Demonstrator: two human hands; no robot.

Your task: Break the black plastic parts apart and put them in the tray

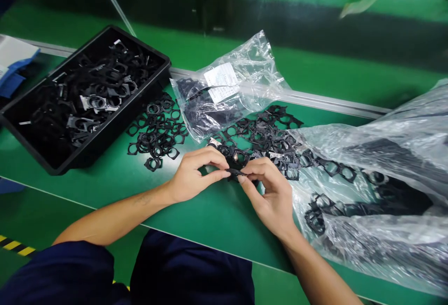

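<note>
Between my two hands is a small black plastic part (235, 172), seen nearly edge-on. My left hand (196, 174) pinches its left end between thumb and fingers. At the other end, my right hand (271, 193) grips it with thumb and fingertips. Just beyond my fingers lies a heap of black ring-shaped parts (269, 132), a few of them with silvery pieces. A second pile of black ring parts (157, 132) is spread to the left of it. How the held part is built cannot be made out.
A black bin (122, 114) full of black and silvery parts stands at the left. Behind the heap lies a clear bag (252, 72) with a white label (221, 82). A large open plastic bag (385, 230) with black parts covers the right side of the green table (210, 221).
</note>
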